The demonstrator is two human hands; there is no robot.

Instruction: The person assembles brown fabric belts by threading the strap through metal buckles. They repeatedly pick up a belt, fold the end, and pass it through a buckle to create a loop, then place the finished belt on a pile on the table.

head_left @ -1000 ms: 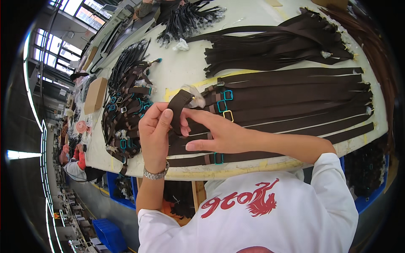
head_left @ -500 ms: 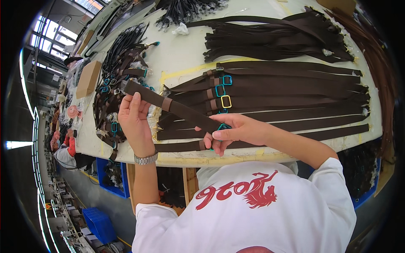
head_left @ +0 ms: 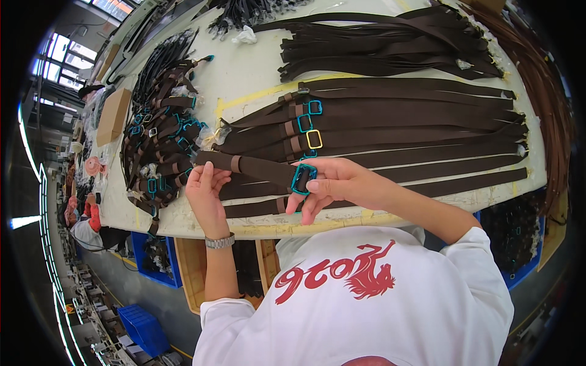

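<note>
Item in hand: one brown strap (head_left: 256, 166), short length, carrying a tan loop (head_left: 235, 163) and a teal-wrapped rectangular buckle (head_left: 303, 178). It is held level just above the near edge of the pale worktable (head_left: 244, 79), clear of the stock below.

Left hand (head_left: 206, 190): fingers closed on the strap's left end, thumb on top.

Right hand (head_left: 332, 183): pinched shut around the buckle, fingertips pressed at its frame.

Step, as judged: fitting or checking the buckle and loop on this strap, with both ends pulled taut. The next move would call for a steady left-hand hold while the right fingers seat or slide the buckle square to the webbing.

Stock nearby:
- laid-out straps (head_left: 415, 131), long, side by side, right and far of the hands, several with buckles already on;
- heap of buckled pieces (head_left: 160, 152), left;
- loose bundle of dark straps (head_left: 390, 46), far side;
- cardboard box (head_left: 115, 116), far left.
</note>
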